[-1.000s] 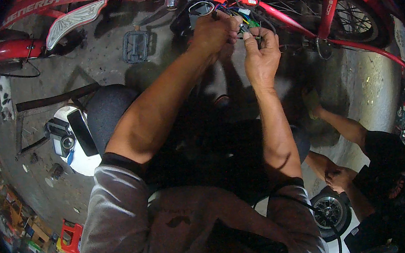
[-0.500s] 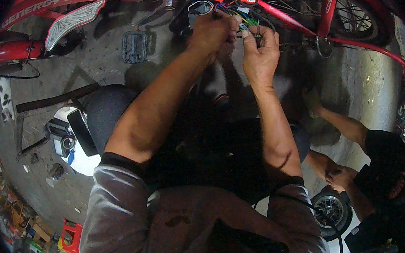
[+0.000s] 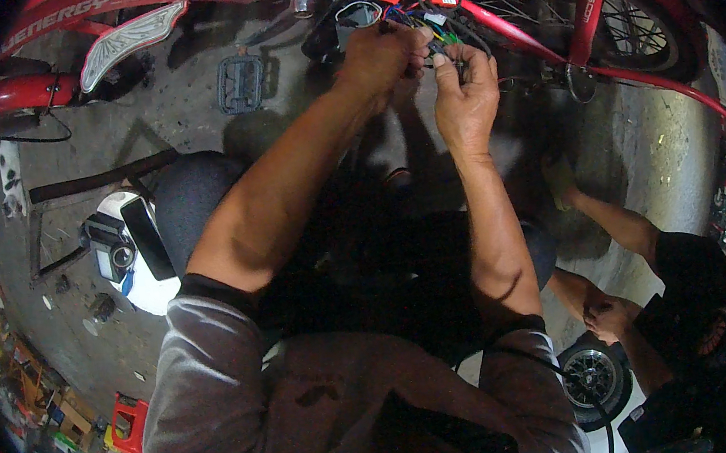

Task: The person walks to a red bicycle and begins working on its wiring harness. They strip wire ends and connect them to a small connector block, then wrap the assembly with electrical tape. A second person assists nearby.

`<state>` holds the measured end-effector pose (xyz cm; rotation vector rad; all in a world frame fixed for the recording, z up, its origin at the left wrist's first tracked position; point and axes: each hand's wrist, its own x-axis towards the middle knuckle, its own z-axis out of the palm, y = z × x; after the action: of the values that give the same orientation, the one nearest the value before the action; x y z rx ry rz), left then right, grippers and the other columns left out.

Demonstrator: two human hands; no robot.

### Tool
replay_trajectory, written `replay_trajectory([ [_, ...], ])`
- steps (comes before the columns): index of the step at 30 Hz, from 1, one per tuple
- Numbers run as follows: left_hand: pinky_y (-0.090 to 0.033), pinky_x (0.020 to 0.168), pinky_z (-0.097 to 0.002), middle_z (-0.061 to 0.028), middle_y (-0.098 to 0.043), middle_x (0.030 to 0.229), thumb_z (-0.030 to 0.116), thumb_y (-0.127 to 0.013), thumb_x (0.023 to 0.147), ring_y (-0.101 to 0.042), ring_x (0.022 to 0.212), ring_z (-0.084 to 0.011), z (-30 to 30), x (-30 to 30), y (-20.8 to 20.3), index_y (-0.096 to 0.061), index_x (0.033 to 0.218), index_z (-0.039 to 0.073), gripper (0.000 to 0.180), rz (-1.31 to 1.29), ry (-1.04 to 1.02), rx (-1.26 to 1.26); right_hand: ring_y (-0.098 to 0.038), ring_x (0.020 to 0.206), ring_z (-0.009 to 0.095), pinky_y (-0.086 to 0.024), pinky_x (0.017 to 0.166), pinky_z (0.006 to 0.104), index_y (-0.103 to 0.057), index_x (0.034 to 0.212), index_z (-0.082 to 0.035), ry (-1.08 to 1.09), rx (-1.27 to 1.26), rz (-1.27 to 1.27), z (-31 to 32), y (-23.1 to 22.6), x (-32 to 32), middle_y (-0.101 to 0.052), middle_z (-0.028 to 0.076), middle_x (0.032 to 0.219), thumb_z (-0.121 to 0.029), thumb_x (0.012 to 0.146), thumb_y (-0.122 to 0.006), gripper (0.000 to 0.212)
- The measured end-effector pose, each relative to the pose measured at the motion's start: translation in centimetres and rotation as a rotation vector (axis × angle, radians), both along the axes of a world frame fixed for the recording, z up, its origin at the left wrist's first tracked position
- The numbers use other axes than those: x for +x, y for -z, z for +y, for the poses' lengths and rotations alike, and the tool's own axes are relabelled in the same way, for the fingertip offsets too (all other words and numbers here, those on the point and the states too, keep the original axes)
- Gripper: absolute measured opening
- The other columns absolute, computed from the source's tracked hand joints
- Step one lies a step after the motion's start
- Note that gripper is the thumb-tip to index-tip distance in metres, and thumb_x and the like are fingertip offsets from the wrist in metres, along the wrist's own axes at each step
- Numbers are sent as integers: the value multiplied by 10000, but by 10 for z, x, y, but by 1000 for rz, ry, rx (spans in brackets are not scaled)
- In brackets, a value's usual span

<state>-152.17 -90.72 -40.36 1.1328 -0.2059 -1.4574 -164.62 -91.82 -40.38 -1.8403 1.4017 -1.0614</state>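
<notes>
Little change vs prev., so same spot worked: R hand [image 3: 466,101] pinched on wires [image 3: 425,22] bunched just beyond; L hand [image 3: 380,57] alongside, can't tell grip.

the bike frame [image 3: 521,36] at one o'clock is glossy red, its wires [image 3: 425,19] blue, yellow and green; the footrest [image 3: 134,46] toward ten-thirty is silvery with dark veining, the low stool [image 3: 132,434] at eight bright red.
</notes>
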Motion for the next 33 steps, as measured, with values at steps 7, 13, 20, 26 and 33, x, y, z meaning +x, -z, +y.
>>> replay_trajectory([
  [7,-458,514,-268,-69,-589,670,109,-688,770,-544,556,-155,1,0,4,-586,720,27,140,-44,27,-6,-539,825,316,-438,757,386,-578,878,-8,-1,-9,27,3,0,-1,-549,155,879,-115,782,-631,153],
  [13,-476,511,-259,-64,-602,679,125,-680,782,-558,546,-136,0,0,-1,-588,748,37,132,74,-35,-63,-557,848,296,-444,770,360,-602,923,-2,-29,2,4,-1,-6,-4,-575,158,892,-108,790,-626,172],
  [20,-483,536,-228,-47,-603,698,185,-675,801,-562,575,-106,0,10,-3,-590,774,35,174,-31,119,-106,-565,867,258,-441,790,335,-628,975,-4,-63,21,22,-3,-9,-6,-588,146,917,-106,828,-586,183],
  [26,-471,509,-234,-66,-610,720,99,-677,758,-555,595,-116,-3,11,3,-603,810,-5,137,-6,128,-130,-559,877,247,-431,802,328,-622,960,16,-48,85,-5,-3,-7,-6,-588,143,910,-105,841,-575,176],
  [33,-456,531,-216,-29,-581,698,195,-689,777,-548,601,-94,-4,12,4,-583,787,38,190,-147,162,-134,-559,862,249,-432,793,331,-620,941,17,-21,128,-2,-5,-6,-7,-588,147,897,-110,840,-588,166],
])
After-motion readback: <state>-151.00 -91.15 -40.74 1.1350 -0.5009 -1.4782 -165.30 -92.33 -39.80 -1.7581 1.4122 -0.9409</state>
